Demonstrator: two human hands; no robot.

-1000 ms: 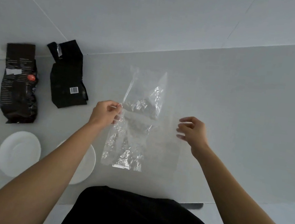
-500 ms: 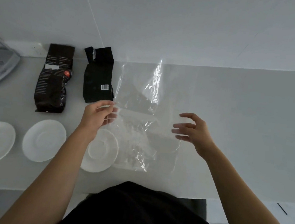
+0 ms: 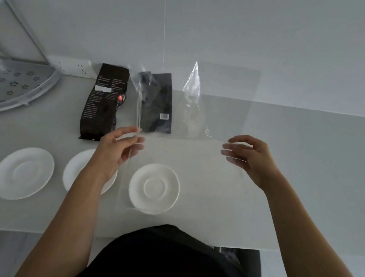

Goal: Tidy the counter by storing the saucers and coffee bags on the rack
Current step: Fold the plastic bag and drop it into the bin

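I hold a clear plastic bag (image 3: pixel 216 119) stretched flat above the counter. My left hand (image 3: pixel 116 148) pinches its left edge and my right hand (image 3: pixel 250 160) grips its right edge. Three white saucers lie in a row near the front: the left saucer (image 3: pixel 23 173), the middle saucer (image 3: pixel 73 171) partly under my left forearm, and the right saucer (image 3: pixel 154 187) seen through the plastic. At the back lie a dark brown coffee bag (image 3: pixel 104 101) and a black coffee bag (image 3: pixel 158 105), the latter behind the plastic. A silver corner rack (image 3: pixel 15 85) stands at far left.
A white power strip (image 3: pixel 70 67) lies against the wall behind the rack. The pale counter (image 3: pixel 310 177) stretches bare to the right. Its front edge runs just in front of my dark-clothed body, with floor below.
The crumpled plastic bag has been lifted and pulled flat between both hands; my right hand has closed on its edge. The view has swung left, bringing the rack and all saucers into sight.
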